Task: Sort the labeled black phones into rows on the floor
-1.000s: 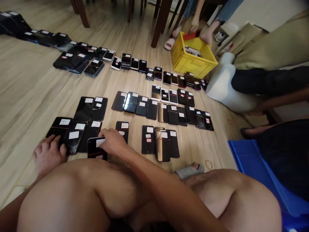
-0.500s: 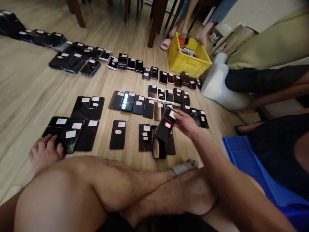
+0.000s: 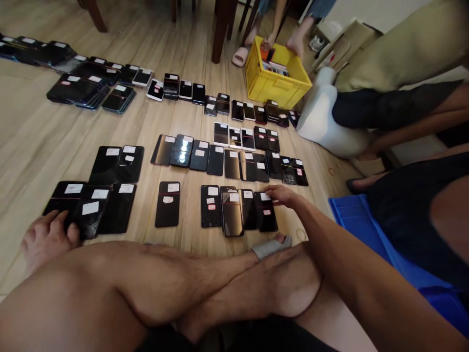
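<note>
My right hand (image 3: 284, 195) pinches the upper right corner of a black smartphone (image 3: 266, 217) with white and pink-edged labels. That phone lies at the right end of the nearest row, beside another dark smartphone (image 3: 249, 215) and a shiny-screened smartphone (image 3: 232, 220). At the lower left, my left hand (image 3: 49, 237) rests with its fingers bent and apart on the near edge of a labelled black smartphone (image 3: 62, 203). Against that one lie a scratched smartphone (image 3: 90, 222) and several more. A single smartphone (image 3: 167, 210) lies between the two groups.
Rows and stacks of labelled phones (image 3: 76, 88) spread across the wooden floor. Beyond them, another person's hand (image 3: 266, 45) reaches into a yellow crate (image 3: 278, 88). At the right are a blue plastic bin (image 3: 351, 220) and other people's legs. My crossed legs fill the foreground.
My right hand has brought the black smartphone down and rightward, from raised above the row to its right end. The view has shifted slightly; my left hand stays on the left phones.
</note>
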A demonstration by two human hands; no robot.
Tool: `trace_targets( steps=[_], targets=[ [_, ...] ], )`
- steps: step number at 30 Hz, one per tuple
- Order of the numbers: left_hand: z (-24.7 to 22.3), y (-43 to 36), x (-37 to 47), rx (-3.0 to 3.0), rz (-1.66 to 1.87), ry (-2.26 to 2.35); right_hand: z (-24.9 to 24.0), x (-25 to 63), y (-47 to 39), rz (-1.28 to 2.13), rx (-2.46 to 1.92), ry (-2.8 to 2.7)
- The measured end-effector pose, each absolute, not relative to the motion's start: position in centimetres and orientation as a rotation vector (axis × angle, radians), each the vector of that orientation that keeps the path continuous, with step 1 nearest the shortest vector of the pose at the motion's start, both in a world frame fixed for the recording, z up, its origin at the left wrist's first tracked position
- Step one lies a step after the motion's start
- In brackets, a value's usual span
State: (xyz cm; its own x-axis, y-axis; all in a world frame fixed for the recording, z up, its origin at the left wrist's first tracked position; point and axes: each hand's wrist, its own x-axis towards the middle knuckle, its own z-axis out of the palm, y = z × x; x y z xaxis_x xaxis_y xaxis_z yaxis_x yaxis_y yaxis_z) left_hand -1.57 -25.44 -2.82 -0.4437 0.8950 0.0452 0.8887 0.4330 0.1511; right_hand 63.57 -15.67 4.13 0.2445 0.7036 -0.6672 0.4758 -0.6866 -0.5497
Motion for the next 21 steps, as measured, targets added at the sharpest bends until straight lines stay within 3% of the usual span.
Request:
trace_targets(
  steps=[6, 10, 16, 21],
  targets=[
    [-2.9, -25.6, -1.6, 1.637, 0.251, 2.616, 5.0, 64.7, -14.7, 1.079, -2.321, -1.181],
    [-3.1, -25.5, -1.6, 1.653, 0.266, 2.621, 6.6, 62.8, -14.0, 1.037, -2.219, -1.288],
    [-3.8, -25.2, -2.1, 1.713, 0.29, 2.586, 7.8, 56.1, -14.7, 1.038, -1.935, -1.675],
    [-3.9, -25.5, -2.3, 1.796, 0.326, 2.555, 6.0, 47.5, -17.1, 1.033, -1.617, -1.974]
  ],
)
